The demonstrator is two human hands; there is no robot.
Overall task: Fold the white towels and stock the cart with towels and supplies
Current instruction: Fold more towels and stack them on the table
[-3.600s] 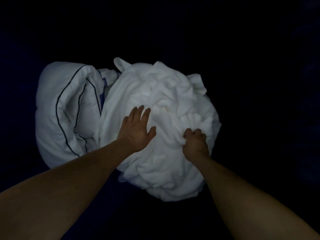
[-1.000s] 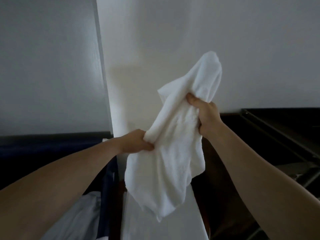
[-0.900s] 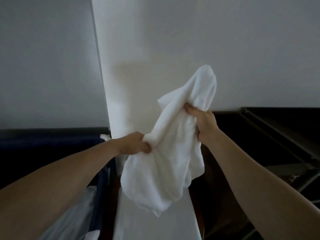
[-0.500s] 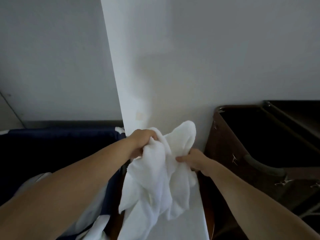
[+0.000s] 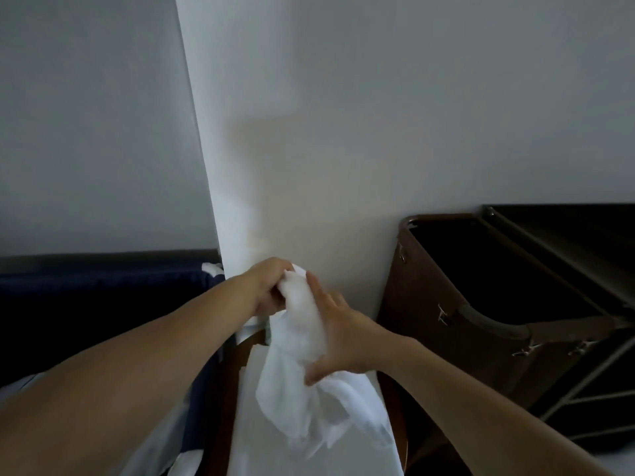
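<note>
Gripping the top of a crumpled white terry towel (image 5: 295,341), the left hand (image 5: 269,286) has its fingers curled tight round the bunched cloth. The right hand (image 5: 343,333) sits just below and to the right, fingers fairly straight along the cloth and thumb hooked under it, so it holds the towel too. Motion blur hides finer finger detail. The towel hangs in mid-air near the white wall corner (image 5: 220,201), above a white flat ledge (image 5: 247,434). It is between a dark blue fabric bin (image 5: 103,293) on the left and a brown metal-framed cart (image 5: 464,304) on the right.

Folding seems barely begun: the towel is unfolded and apparently being searched for an edge. The next move calls for finding two corners and spreading the cloth open before any fold. Compared with half a second ago, the right hand has left the towel's right edge and closed in beside the left hand, and the cloth now hangs narrower, more rope than sheet.
</note>
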